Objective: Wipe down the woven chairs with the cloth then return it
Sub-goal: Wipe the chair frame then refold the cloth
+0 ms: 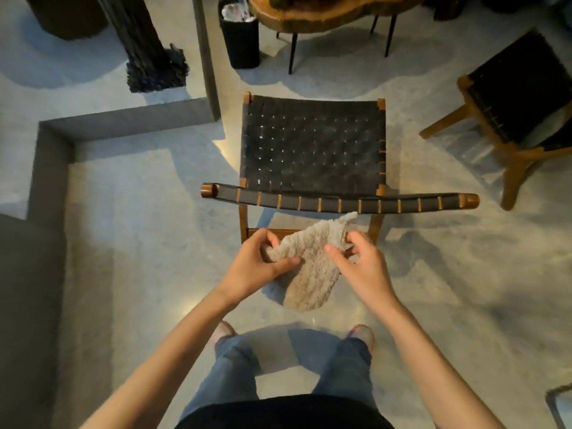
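Note:
A fluffy beige cloth [309, 267] hangs between my two hands, just behind the backrest of a woven chair [312, 147]. My left hand [257, 267] grips the cloth's left edge with curled fingers and thumb. My right hand [359, 261] pinches its right side, and one corner sticks up toward the backrest's top rail [340, 203]. The chair has a black woven seat on a brown wooden frame and faces away from me. A second woven chair [523, 100] stands at the right, turned at an angle.
A wooden slab table [328, 13] on thin black legs stands beyond the chair, with a black bin [241, 41] to its left. A low grey concrete ledge [123, 122] runs along the left. A dark post [145, 48] rises at the back left.

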The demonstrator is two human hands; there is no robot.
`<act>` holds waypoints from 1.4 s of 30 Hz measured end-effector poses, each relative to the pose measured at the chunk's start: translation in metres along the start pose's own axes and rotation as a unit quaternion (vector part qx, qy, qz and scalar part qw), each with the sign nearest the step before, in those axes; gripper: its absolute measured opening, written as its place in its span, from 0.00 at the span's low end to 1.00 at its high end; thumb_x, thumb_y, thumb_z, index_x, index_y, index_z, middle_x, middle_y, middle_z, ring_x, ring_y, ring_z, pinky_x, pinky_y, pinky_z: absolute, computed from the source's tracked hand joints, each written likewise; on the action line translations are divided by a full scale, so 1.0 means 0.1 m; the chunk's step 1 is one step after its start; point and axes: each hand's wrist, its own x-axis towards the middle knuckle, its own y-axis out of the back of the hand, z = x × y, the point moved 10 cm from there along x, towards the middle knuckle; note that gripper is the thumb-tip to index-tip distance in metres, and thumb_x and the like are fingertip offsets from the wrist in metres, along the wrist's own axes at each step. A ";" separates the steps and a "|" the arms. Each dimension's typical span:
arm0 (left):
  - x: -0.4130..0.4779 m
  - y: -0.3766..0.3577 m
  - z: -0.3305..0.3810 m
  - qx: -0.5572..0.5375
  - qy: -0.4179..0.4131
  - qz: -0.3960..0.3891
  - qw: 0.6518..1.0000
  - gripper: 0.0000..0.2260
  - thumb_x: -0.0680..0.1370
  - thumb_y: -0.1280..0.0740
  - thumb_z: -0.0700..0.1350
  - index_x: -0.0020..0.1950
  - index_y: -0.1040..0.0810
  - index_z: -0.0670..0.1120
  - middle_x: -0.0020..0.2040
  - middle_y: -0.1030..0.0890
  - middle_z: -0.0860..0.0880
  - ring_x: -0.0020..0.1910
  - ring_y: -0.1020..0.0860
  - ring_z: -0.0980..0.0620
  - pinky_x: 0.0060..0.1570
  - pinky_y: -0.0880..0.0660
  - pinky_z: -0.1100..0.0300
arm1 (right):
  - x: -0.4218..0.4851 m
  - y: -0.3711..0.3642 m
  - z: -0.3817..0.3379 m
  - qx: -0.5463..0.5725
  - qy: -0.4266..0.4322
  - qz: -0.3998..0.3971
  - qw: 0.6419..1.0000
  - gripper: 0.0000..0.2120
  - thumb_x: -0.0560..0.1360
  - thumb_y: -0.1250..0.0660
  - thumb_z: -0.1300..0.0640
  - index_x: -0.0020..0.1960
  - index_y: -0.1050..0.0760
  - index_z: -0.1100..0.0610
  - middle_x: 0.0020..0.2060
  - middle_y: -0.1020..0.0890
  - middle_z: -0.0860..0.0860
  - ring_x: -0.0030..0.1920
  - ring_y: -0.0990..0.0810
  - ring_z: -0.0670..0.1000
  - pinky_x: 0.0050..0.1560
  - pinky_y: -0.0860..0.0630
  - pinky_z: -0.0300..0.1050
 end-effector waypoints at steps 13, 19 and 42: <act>0.33 2.78 -0.03 0.021 -0.099 0.080 0.992 0.11 0.74 0.30 0.35 0.46 0.30 0.46 0.42 0.26 0.51 0.37 0.28 0.54 0.39 0.28 0.67 | 0.57 -1.94 -2.12 -0.128 0.197 -0.033 0.972 0.13 0.72 0.33 0.51 0.54 0.22 0.56 0.65 0.29 0.39 0.66 0.38 0.45 0.67 0.38 0.43; 1.11 3.72 -0.05 0.061 -0.134 0.101 0.984 0.12 0.74 0.31 0.33 0.53 0.27 0.43 0.45 0.25 0.52 0.40 0.28 0.59 0.42 0.30 0.70 | 1.55 -2.75 -2.52 -0.104 0.159 -0.104 0.976 0.10 0.72 0.35 0.52 0.42 0.25 0.59 0.48 0.24 0.50 0.51 0.26 0.48 0.54 0.26 0.50; 5.28 4.49 0.54 0.278 -0.180 -0.172 0.928 0.09 0.74 0.31 0.34 0.53 0.27 0.35 0.47 0.24 0.39 0.45 0.24 0.43 0.43 0.29 0.58 | 4.51 -3.11 -2.40 0.000 -0.208 0.078 0.975 0.17 0.72 0.27 0.53 0.46 0.36 0.53 0.40 0.24 0.47 0.41 0.23 0.49 0.35 0.30 0.41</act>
